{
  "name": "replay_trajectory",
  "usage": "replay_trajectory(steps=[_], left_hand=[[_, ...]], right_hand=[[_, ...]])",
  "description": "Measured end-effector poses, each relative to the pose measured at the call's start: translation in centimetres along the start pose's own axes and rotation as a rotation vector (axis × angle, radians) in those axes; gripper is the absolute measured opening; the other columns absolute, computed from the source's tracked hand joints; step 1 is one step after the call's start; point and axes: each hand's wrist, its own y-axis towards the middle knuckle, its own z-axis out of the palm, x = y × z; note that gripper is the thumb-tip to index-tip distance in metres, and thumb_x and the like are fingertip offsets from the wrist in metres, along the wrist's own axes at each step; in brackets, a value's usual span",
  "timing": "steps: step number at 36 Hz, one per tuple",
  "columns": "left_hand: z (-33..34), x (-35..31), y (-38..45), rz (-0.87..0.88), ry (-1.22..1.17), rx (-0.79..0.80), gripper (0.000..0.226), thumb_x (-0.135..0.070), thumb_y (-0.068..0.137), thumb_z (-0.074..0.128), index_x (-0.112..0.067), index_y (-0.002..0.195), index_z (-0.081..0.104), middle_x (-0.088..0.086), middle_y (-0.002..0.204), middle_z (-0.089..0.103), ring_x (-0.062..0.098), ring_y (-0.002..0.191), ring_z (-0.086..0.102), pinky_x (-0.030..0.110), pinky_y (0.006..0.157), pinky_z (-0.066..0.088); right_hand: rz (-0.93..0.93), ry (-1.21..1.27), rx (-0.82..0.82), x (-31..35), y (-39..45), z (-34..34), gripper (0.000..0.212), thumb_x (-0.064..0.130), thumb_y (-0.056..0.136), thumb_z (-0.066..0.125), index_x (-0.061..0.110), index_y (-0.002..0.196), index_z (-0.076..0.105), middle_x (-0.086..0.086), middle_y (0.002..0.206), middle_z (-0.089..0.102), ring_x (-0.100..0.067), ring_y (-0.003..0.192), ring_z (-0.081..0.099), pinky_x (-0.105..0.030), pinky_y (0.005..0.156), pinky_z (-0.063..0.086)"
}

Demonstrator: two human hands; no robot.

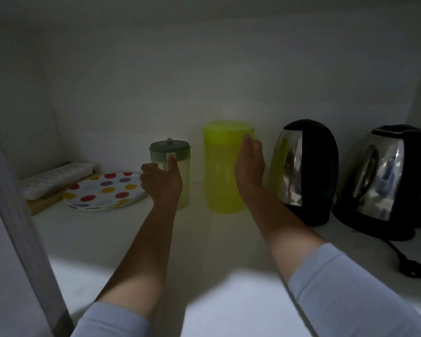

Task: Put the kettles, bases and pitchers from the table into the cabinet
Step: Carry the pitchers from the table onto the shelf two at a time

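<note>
Both my arms reach into a dim white cabinet. My left hand [161, 179] grips a pale translucent pitcher with a grey lid [178, 152], which stands on the shelf. My right hand [250, 164] is wrapped around the handle side of a lime-green pitcher [220, 171], upright next to the pale one. To the right stand two steel-and-black kettles: one [304, 171] just beside my right hand, the other [387, 178] on its black base at the far right.
A stack of polka-dot plates [105, 190] lies left of the pale pitcher, with a white ice tray [56, 178] on a wooden board behind it. A black cord and plug [410, 266] trails from the right kettle. The cabinet frame [22, 227] rises at left.
</note>
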Motion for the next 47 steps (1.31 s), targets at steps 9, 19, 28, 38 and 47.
replay_trajectory(steps=[9, 19, 28, 38, 47], left_hand=[[-4.5, -2.2, -5.7, 0.091, -0.194, 0.1, 0.045, -0.036, 0.095, 0.045, -0.003, 0.126, 0.044, 0.018, 0.131, 0.049, 0.031, 0.122, 0.046, 0.035, 0.095, 0.037], [-9.6, -0.4, -13.4, 0.006, -0.206, 0.412, 0.043, -0.041, 0.095, 0.042, -0.01, 0.122, 0.052, 0.012, 0.123, 0.058, 0.029, 0.114, 0.052, 0.027, 0.086, 0.035], [-14.9, 0.7, -19.8, 0.052, -0.323, 0.585, 0.038, -0.039, 0.096, 0.044, -0.019, 0.127, 0.046, 0.001, 0.132, 0.051, 0.019, 0.12, 0.049, 0.034, 0.102, 0.039], [-22.3, 0.4, -23.0, 0.07, -0.356, 0.532, 0.034, -0.04, 0.097, 0.042, -0.024, 0.126, 0.046, -0.006, 0.134, 0.049, 0.009, 0.117, 0.045, 0.028, 0.095, 0.036], [-30.0, 2.2, -27.2, 0.009, -0.311, 0.365, 0.03, -0.032, 0.096, 0.044, -0.019, 0.123, 0.052, -0.005, 0.124, 0.054, 0.008, 0.109, 0.047, 0.023, 0.091, 0.034]], right_hand=[[0.041, 0.178, -0.128, 3.1, -5.3, -3.2, 0.019, 0.026, 0.099, 0.037, 0.018, 0.092, 0.053, 0.007, 0.08, 0.049, -0.013, 0.087, 0.047, -0.026, 0.08, 0.033], [0.216, 0.173, -0.208, 4.9, -17.5, -9.3, 0.033, 0.038, 0.097, 0.037, 0.026, 0.119, 0.058, 0.004, 0.124, 0.058, -0.016, 0.121, 0.051, -0.037, 0.109, 0.035], [0.201, 0.042, -0.176, 7.0, -25.1, -13.7, 0.028, 0.041, 0.097, 0.035, 0.035, 0.118, 0.053, 0.011, 0.122, 0.055, -0.01, 0.121, 0.047, -0.031, 0.101, 0.035], [0.18, 0.032, -0.095, 10.0, -31.1, -14.7, 0.028, 0.037, 0.096, 0.037, 0.035, 0.118, 0.055, 0.007, 0.129, 0.056, -0.01, 0.121, 0.048, -0.029, 0.1, 0.035], [0.197, 0.055, 0.052, 11.8, -37.8, -15.9, 0.028, 0.032, 0.096, 0.041, 0.03, 0.119, 0.057, 0.011, 0.124, 0.057, -0.005, 0.116, 0.049, -0.024, 0.097, 0.035]])
